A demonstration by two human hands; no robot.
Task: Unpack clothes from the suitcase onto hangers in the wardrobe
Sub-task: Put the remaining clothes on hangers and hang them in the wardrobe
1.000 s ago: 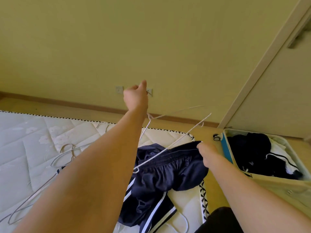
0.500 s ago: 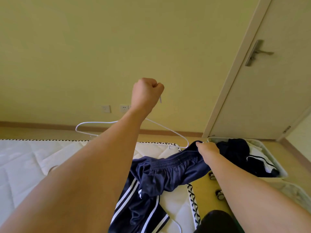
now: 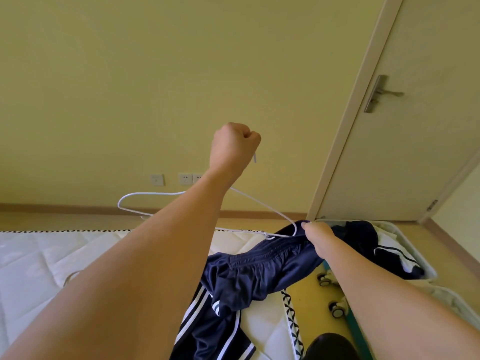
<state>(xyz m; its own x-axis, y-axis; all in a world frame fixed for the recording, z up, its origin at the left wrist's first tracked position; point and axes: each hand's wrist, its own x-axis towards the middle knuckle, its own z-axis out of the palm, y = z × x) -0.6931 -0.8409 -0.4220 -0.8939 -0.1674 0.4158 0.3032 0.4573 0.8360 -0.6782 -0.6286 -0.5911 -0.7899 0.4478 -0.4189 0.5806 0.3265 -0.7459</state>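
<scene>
The left hand (image 3: 233, 146) grips the thin, light hanger (image 3: 259, 203) at 12 o'clock, while the right hand (image 3: 318, 233) pinches the soft, floppy shorts (image 3: 262, 276) by the waistband at 3 o'clock.

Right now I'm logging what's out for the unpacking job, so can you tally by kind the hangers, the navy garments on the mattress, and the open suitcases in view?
White wire hanger, gripped by the left hand: 1
Navy garments on the mattress: 2, the navy shorts pinched by the right hand, and striped navy trousers
Open suitcase with dark clothes inside: 1
Total: 4
</scene>
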